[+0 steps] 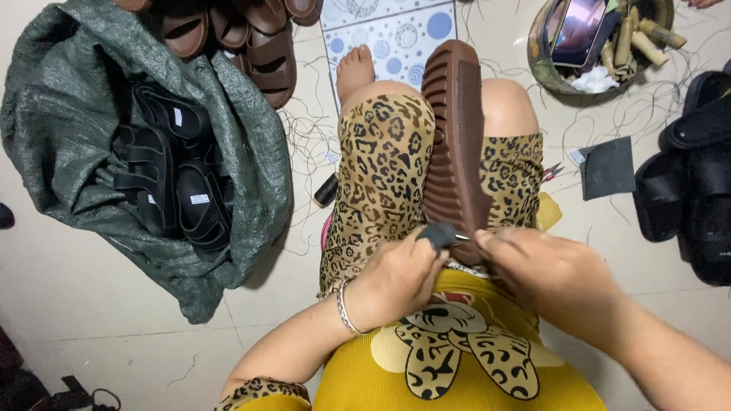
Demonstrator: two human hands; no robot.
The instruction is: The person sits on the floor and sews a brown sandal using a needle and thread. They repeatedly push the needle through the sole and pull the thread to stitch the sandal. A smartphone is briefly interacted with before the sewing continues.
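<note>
Nearest the camera: yellow top with leopard-print figure (449, 358), lower centre of frame, both forearms entering from the bottom edge.

Left hand (396, 278), centre of frame, silver bangle (346, 308) at the wrist. Fingers curled tight, pinching a small dark handle (438, 233) between thumb and fingertips; a thin metal tip shows at its right end.

Right hand (552, 270), just right of centre. Fingers bent down against the near end of the brown sole (455, 137); what they clamp is hidden, so the exact grip cannot be told. Fingertips of the two hands nearly meet at the sole's near end.

Brown sole: ridged tread up, lying lengthwise between the knees on leopard-print shorts (384, 179), running from centre to upper centre.

Left of frame: green woven sack (76, 137), open, with black sandals (171, 175) inside. Brown sandals (263, 46) at top, beside the sack.

Upper right: round basket (544, 72) holding rolls and a flat shiny item. Right edge: more black sandals (697, 175). Dark square piece (609, 167) on floor near the right knee. Loose threads scattered over the tiles.
</note>
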